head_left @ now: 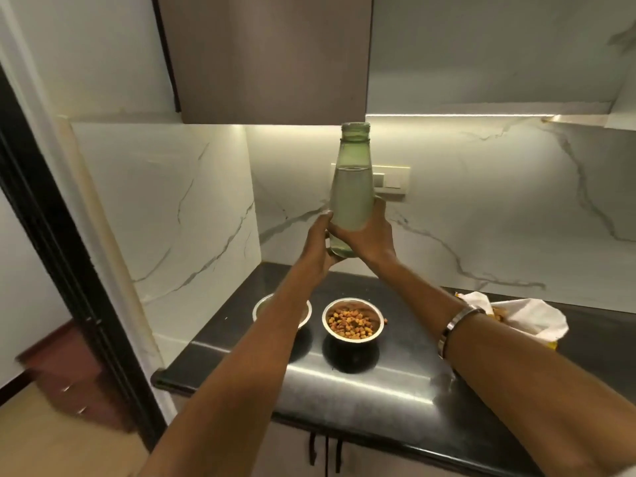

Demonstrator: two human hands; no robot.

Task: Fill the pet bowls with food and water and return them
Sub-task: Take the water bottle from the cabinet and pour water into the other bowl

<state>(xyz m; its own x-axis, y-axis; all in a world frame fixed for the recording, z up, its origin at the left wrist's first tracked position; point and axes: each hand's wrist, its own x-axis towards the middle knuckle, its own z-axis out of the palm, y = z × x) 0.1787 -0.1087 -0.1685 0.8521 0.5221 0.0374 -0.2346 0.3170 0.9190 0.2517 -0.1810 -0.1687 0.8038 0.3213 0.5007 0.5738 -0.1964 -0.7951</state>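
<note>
Left hand point(318, 242) and right hand point(370, 232) grip one uncapped bottle point(351, 187) above two bowls point(352, 324), one holding kibble.

We can't see into the left bowl point(282, 309); the left forearm point(261, 342) covers most of it, contents unknown. Bottle point(351, 187) base is hidden behind both hands. At 3 o'clock, the white bag point(526, 316) is partly blocked by the right forearm point(509, 366). At 8 o'clock, the brown drawers point(72, 380) are motion-blurred. Both arms are cut by the bottom edge.
</note>
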